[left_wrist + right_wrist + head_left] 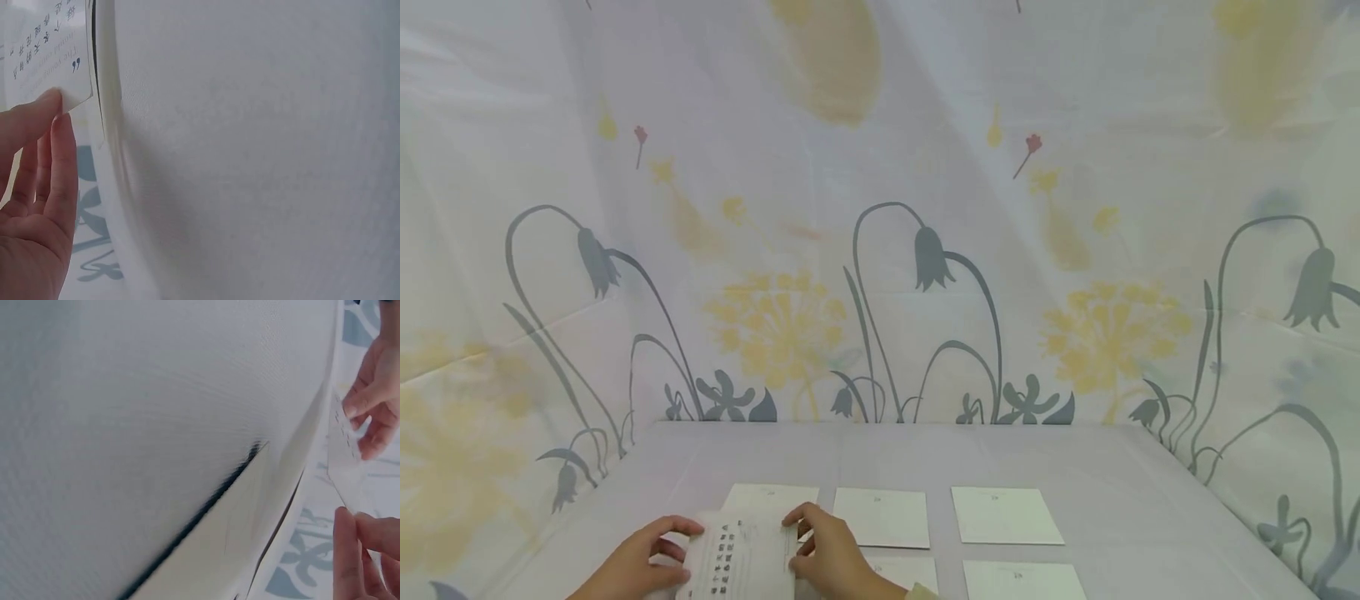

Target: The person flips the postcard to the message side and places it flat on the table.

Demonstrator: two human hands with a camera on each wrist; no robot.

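Both hands hold a white card (745, 558) printed with a column of dark Chinese characters. My left hand (647, 557) pinches its left edge between thumb and fingers; in the left wrist view the thumb lies on the printed face of the card (47, 44) near a corner with a quotation mark. My right hand (833, 552) pinches the opposite edge, and the right wrist view has its fingers (347, 550) at the card's edge. The card is raised and overlaps a white card (771, 497) on the table.
Several other white cards lie in rows on the pale table (1000, 458), among them one in the back middle (882, 518), one at back right (1006, 515) and one at front right (1022, 582). Behind rises a flower-patterned cloth (917, 350).
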